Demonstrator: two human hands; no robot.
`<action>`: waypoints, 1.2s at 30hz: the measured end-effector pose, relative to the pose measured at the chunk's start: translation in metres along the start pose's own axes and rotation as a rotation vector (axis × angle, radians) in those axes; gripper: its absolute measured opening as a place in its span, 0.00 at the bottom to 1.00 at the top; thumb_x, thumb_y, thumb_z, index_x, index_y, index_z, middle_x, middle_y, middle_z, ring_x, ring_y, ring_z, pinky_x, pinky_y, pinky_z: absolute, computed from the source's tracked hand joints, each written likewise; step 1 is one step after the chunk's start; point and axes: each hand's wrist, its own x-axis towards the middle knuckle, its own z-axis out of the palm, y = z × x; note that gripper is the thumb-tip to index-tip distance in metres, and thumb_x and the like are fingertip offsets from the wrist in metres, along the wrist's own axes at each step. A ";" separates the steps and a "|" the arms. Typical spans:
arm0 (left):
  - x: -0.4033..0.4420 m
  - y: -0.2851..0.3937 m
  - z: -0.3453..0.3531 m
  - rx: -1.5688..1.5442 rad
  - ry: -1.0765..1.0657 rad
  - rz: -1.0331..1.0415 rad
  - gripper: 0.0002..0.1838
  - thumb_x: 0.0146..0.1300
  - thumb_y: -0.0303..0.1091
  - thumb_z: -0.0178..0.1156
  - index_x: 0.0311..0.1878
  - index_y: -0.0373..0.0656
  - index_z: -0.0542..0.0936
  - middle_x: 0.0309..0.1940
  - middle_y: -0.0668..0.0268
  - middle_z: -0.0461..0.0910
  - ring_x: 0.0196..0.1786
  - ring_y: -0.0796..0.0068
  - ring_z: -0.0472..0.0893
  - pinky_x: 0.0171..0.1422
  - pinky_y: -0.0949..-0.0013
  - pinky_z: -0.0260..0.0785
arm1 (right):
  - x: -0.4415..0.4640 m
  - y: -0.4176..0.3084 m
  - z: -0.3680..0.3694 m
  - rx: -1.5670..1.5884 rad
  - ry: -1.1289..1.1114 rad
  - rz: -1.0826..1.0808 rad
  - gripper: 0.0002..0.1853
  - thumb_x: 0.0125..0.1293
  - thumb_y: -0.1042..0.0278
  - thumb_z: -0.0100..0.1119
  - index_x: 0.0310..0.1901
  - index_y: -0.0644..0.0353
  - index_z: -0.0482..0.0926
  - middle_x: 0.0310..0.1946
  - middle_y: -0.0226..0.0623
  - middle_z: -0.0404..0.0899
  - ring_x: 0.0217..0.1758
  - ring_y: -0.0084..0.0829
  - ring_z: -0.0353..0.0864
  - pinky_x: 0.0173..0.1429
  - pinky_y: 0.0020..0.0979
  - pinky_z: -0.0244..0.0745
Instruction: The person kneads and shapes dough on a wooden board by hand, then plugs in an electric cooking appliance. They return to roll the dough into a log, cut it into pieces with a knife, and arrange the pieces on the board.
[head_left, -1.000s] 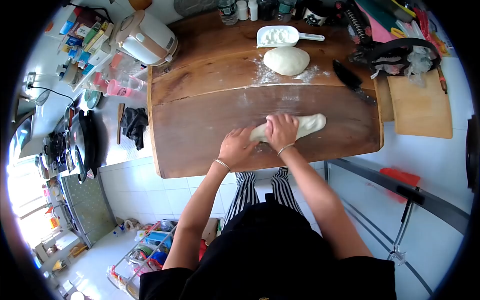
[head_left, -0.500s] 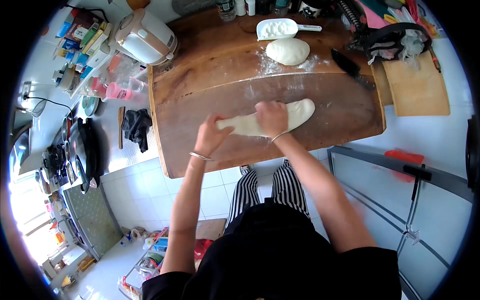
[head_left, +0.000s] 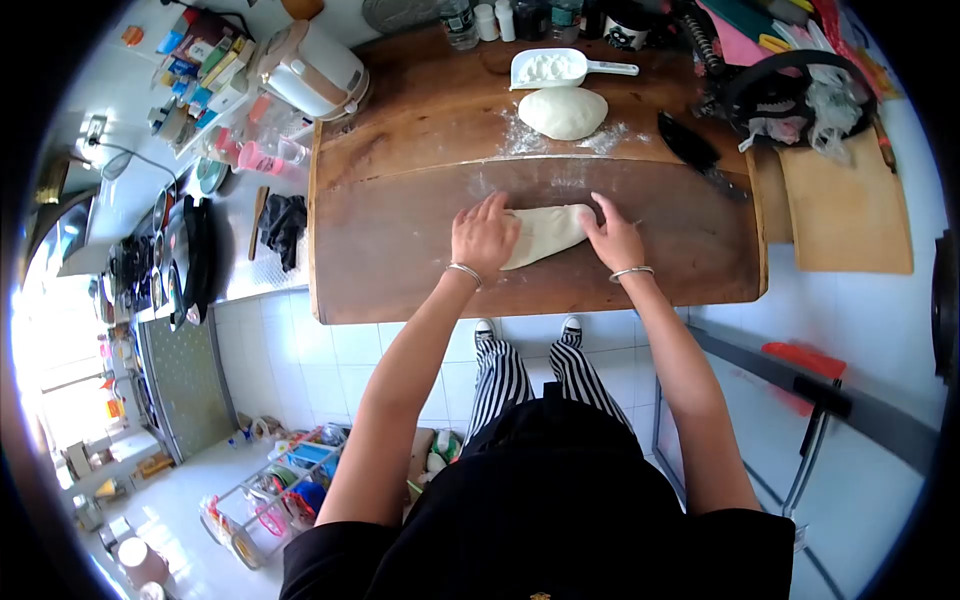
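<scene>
A shortened piece of pale dough (head_left: 545,235) lies on the dark board area of the wooden table, between my two hands. My left hand (head_left: 485,237) rests over its left end, with fingers stretched out and lying on it. At the right end, my right hand (head_left: 613,242) touches the dough's edge with thumb and fingers apart. The dough's left end is partly hidden under my left hand. Farther back sits a larger smooth dough lump (head_left: 563,113) in scattered flour. Behind that lump is a white scoop (head_left: 603,68) with flour in it.
A black-bladed knife or scraper (head_left: 688,143) lies on the table (head_left: 400,130) at the right. A rice cooker (head_left: 313,70) stands at the back left, bottles (head_left: 459,25) along the back. A black round-rimmed item (head_left: 800,95) and brown board (head_left: 845,205) are at the right.
The long dough strip is now shorter. My left hand has moved right from its left tip and opened onto it; my right hand has shifted from the middle to the right end.
</scene>
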 end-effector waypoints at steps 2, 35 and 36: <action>0.001 0.015 -0.010 0.082 -0.100 -0.092 0.17 0.67 0.46 0.51 0.48 0.45 0.80 0.46 0.60 0.80 0.52 0.58 0.77 0.65 0.49 0.61 | 0.005 0.023 0.014 -0.065 -0.192 -0.033 0.34 0.63 0.36 0.57 0.66 0.46 0.68 0.39 0.50 0.85 0.44 0.55 0.83 0.49 0.49 0.77; 0.020 -0.023 -0.013 -0.157 -0.118 -0.264 0.14 0.70 0.40 0.50 0.43 0.43 0.82 0.45 0.57 0.82 0.50 0.56 0.78 0.55 0.51 0.67 | 0.034 -0.087 0.123 -0.291 0.096 -0.329 0.10 0.69 0.62 0.48 0.40 0.56 0.77 0.34 0.46 0.81 0.42 0.49 0.79 0.48 0.49 0.73; 0.018 -0.015 -0.018 -0.085 -0.303 -0.266 0.14 0.69 0.41 0.50 0.43 0.44 0.82 0.46 0.58 0.82 0.50 0.57 0.79 0.55 0.52 0.67 | 0.021 -0.077 0.122 -0.231 0.131 -0.408 0.09 0.69 0.62 0.48 0.39 0.56 0.77 0.36 0.44 0.81 0.43 0.48 0.78 0.49 0.49 0.72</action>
